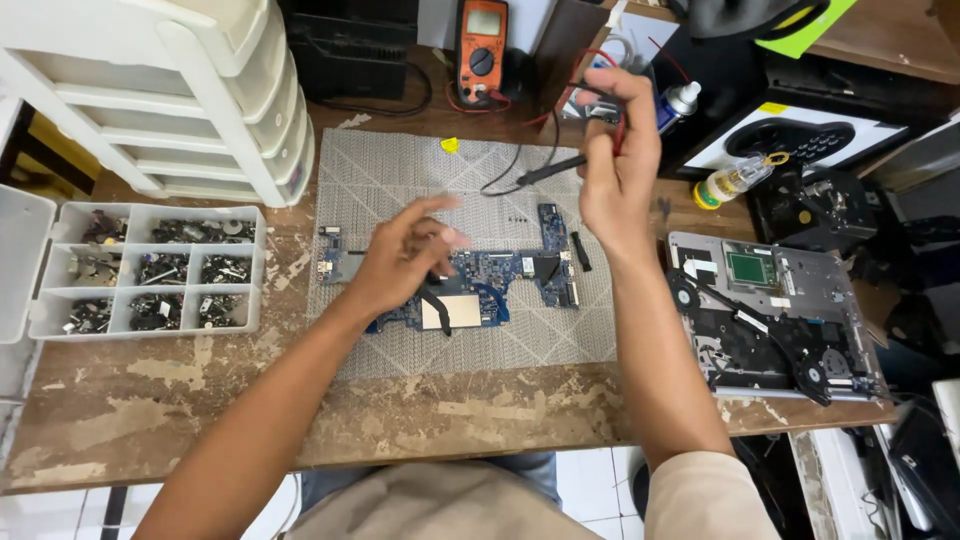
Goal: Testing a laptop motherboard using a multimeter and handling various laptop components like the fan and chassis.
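Observation:
A blue laptop circuit board (500,272) lies on a grey patterned mat (380,180). My left hand (400,252) hovers over the board's left half, fingers spread and blurred, with a black strip just beneath it; I cannot tell if it touches the board. My right hand (618,150) is raised above the board's right end and pinches a red test lead and a black probe (550,168) that points left. Their wires run back to an orange multimeter (482,50) at the rear of the table.
A clear compartment box of screws (150,268) sits at the left, white stacked drawers (200,90) behind it. An opened laptop base (770,310) with fans lies at the right. Small bottles (735,180) and dark equipment crowd the back right. The worn wooden table edge (300,450) is near me.

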